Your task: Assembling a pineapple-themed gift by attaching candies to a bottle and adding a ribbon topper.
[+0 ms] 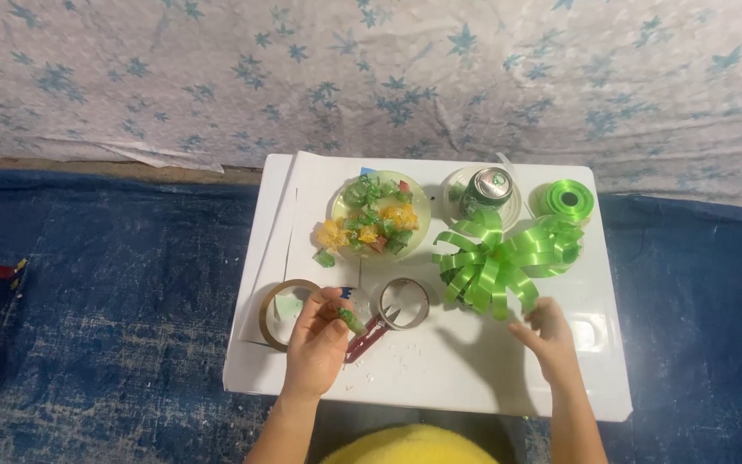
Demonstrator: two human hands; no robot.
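- Left hand (315, 339) is pinching a small green piece (350, 320), fingers closed on it, just above the red scissors (369, 333).
- Right hand (544, 331) is reaching w/ loose, empty fingers, nearly touching the green bow (501, 258).
- Next move prob needs a steady bow.

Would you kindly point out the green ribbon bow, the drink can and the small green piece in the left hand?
green ribbon bow (500, 258), head view, on its looped middle.
drink can (486, 189), head view, on its silver top.
small green piece (351, 320), head view, on the bit showing between the left hand (319, 339) fingers.
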